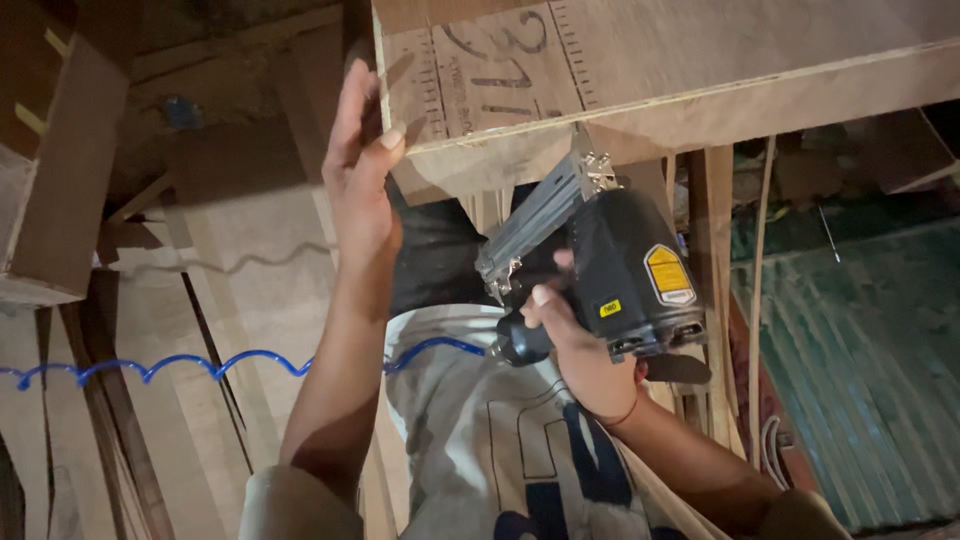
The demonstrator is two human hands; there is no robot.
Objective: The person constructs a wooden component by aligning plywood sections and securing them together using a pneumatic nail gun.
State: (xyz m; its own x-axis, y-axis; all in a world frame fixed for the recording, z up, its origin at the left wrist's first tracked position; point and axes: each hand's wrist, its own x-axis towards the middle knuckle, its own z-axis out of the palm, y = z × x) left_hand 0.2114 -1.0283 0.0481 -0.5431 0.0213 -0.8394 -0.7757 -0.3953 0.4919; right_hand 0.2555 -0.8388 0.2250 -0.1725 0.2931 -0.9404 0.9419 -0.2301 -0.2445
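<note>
Under the plywood panel overhead, seen from my head camera, my left hand is closed on the panel's corner edge, thumb on the face and fingers wrapped behind it, pressing it steady. My right hand is gripped around the handle of the black nail gun, with its metal nose touching the panel's lower edge just beside my left hand. A blue coiled air hose trails away to the left from the gun's base, over stacked wooden boards. I judge that I am at the fastening step, with the nose seated on the edge. The next shot calls for a square, firm nose and fingers clear of the nail's line.
</note>
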